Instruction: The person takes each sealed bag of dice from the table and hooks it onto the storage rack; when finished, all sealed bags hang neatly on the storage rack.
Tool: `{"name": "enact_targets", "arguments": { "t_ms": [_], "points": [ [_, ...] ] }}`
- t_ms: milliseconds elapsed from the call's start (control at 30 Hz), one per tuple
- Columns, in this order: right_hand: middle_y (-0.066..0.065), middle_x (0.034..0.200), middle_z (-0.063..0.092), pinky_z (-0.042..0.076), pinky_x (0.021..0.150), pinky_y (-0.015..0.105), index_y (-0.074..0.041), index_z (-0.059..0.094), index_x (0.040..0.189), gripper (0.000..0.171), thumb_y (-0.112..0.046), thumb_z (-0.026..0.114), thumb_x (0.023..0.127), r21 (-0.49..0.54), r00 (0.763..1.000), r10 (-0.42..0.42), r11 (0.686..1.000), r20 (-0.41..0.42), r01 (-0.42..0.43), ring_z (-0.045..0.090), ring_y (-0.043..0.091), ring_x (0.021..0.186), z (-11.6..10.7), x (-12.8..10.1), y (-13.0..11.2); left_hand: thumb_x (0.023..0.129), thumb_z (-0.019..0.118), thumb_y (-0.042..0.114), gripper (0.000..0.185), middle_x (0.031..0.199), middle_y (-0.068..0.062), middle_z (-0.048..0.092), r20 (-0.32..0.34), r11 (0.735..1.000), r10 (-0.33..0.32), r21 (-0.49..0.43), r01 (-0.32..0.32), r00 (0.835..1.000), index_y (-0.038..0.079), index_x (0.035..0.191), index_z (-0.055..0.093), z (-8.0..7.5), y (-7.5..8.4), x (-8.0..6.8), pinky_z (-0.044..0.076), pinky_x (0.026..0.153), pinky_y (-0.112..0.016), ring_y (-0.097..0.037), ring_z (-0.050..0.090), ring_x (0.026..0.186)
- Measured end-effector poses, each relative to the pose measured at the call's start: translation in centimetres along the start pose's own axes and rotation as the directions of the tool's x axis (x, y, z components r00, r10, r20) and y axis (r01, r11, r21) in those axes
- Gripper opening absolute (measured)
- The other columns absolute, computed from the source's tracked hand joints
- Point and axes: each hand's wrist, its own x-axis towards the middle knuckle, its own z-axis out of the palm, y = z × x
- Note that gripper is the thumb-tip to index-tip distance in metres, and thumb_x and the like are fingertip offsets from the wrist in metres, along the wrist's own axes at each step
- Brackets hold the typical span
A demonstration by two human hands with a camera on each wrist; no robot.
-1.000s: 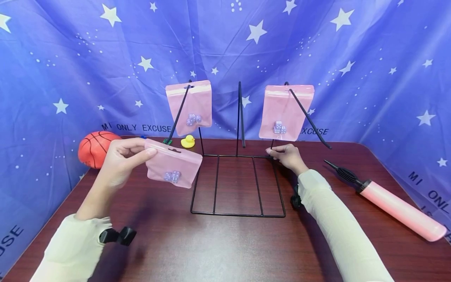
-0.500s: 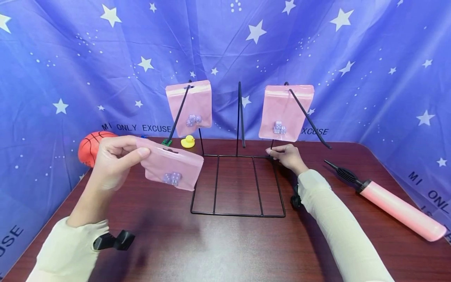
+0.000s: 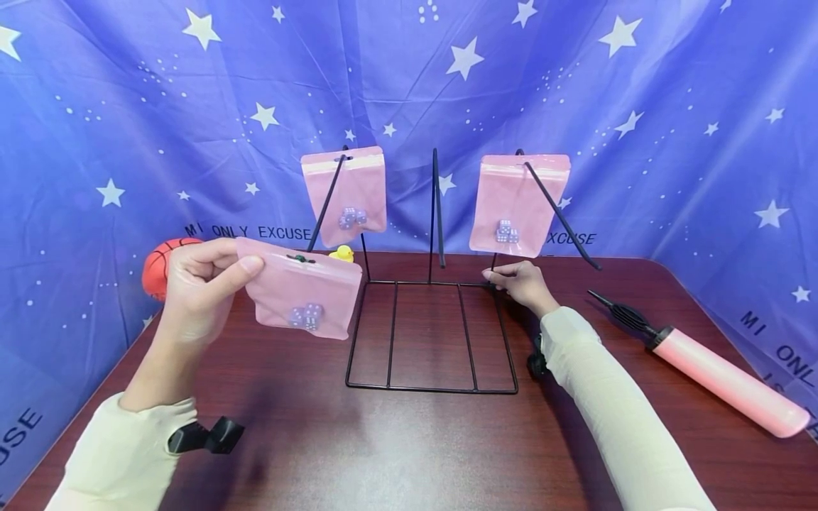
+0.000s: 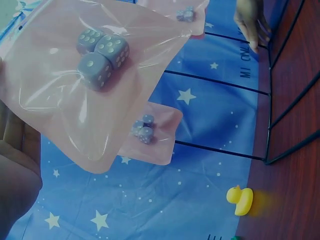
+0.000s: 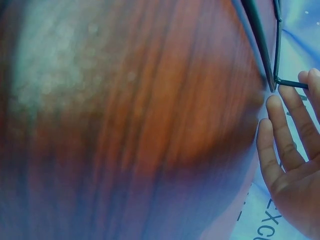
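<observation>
My left hand (image 3: 238, 258) pinches the top left corner of a pink zip bag (image 3: 300, 298) and holds it in the air, left of a black wire rack (image 3: 431, 389). The left wrist view shows three grey dice (image 4: 100, 55) inside this bag (image 4: 60, 110). Two more pink bags of dice hang on the rack's left prong (image 3: 345, 195) and right prong (image 3: 517, 206). The middle prong (image 3: 436, 206) is bare. My right hand (image 3: 506, 275) rests at the rack's back right corner, its straight fingers (image 5: 280, 130) touching the wire (image 5: 267, 55).
An orange basketball (image 3: 156, 268) lies at the back left, partly behind my left hand. A yellow rubber duck (image 3: 344, 253) sits behind the held bag. A pink hand pump (image 3: 722, 376) lies on the dark wooden table (image 3: 409, 447) at the right. Starred blue cloth (image 3: 409, 85) surrounds it.
My left hand has carried the pink bag a little to the left and upward, and it now covers part of the duck. My right hand has stayed at the rack's corner.
</observation>
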Motion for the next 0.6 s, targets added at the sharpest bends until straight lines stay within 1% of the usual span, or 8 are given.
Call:
{"name": "enact_targets", "arguments": {
  "t_ms": [133,300,500,600],
  "points": [
    [0.009,0.079,0.075,0.047,0.064,0.021,-0.003,0.078,0.114,0.035,-0.032,0.073,0.095,-0.014,1.000,-0.009,1.000,0.001,0.009,0.066,0.019,0.076,-0.02,0.10,0.08,0.082,0.048,-0.028,0.032,0.077,-0.015,0.074,-0.003,1.000,0.002,0.006,-0.002,1.000,-0.014,0.098,0.073,0.04,-0.15,-0.05,0.056,0.069,-0.025,-0.016,0.071,0.072],
    [0.009,0.078,0.075,0.046,0.066,0.022,-0.003,0.078,0.113,0.035,-0.033,0.074,0.095,-0.036,1.000,-0.026,0.999,-0.008,0.025,0.067,0.021,0.078,0.00,0.14,0.16,0.084,0.051,-0.027,0.029,0.079,-0.016,0.075,-0.023,1.000,-0.001,0.010,0.002,1.000,-0.014,0.098,0.073,0.14,-0.36,-0.04,0.056,0.071,-0.025,-0.016,0.072,0.073],
    [0.011,0.087,0.076,0.048,0.077,0.027,-0.005,0.077,0.116,0.034,-0.032,0.072,0.097,-0.017,1.000,-0.021,1.000,0.008,0.021,0.069,0.024,0.085,-0.06,-0.03,0.11,0.085,0.054,-0.025,0.028,0.079,-0.015,0.076,-0.051,0.999,-0.018,0.040,0.020,0.999,-0.012,0.098,0.074,0.22,-0.55,0.00,0.056,0.072,-0.024,-0.015,0.073,0.074],
    [0.011,0.086,0.076,0.048,0.080,0.030,-0.005,0.077,0.116,0.034,-0.033,0.071,0.097,-0.034,1.000,-0.019,0.999,0.014,0.019,0.068,0.024,0.085,-0.12,-0.02,0.10,0.085,0.055,-0.025,0.027,0.078,-0.013,0.076,-0.062,0.998,-0.018,0.063,0.022,0.998,-0.011,0.098,0.075,0.39,-0.61,0.09,0.056,0.071,-0.023,-0.014,0.072,0.073]
  ]
}}
